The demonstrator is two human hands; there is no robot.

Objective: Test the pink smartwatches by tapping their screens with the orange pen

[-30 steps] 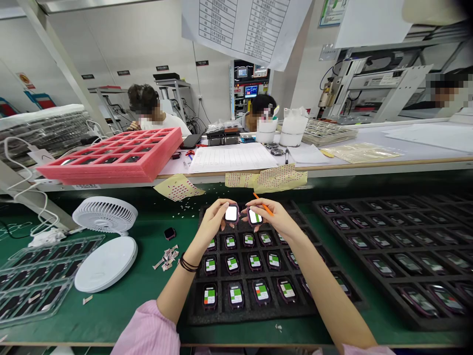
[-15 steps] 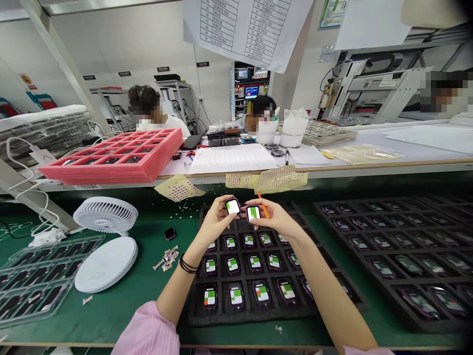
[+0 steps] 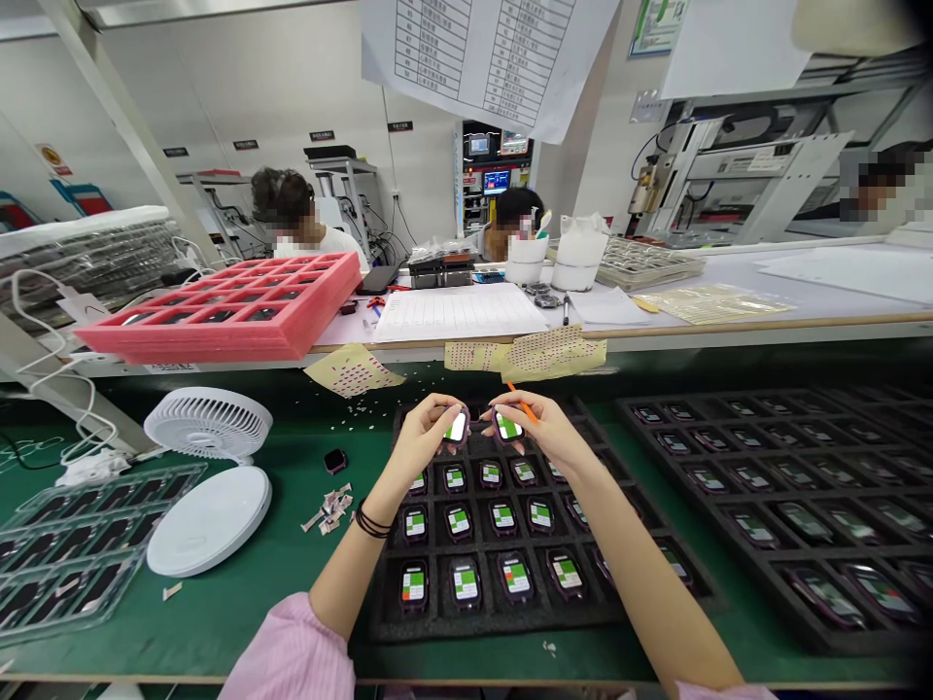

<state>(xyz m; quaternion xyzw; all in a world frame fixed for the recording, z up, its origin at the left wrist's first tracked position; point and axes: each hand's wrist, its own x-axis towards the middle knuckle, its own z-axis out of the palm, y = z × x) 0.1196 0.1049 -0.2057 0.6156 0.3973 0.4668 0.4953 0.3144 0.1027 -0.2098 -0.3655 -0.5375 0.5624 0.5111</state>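
Observation:
My left hand is closed around a smartwatch body with a lit white and green screen. My right hand grips a second smartwatch body, its screen also lit, and an orange stick is tucked between the same fingers. Both watches are tilted and apart from each other, over the far rows of a black foam tray. Several strapless watches with lit screens lie in that tray's compartments, one of them a front-row watch. My forearms hide some compartments.
Another black tray of watches lies at the right. On the left are a white fan, paper scraps, a dark-screened watch and clear plastic trays. A pink foam tray sits on the shelf. Other people sit beyond.
The two watches have moved slightly apart and lower, and both have turned in my fingers. The orange stick has shifted a little with my right hand.

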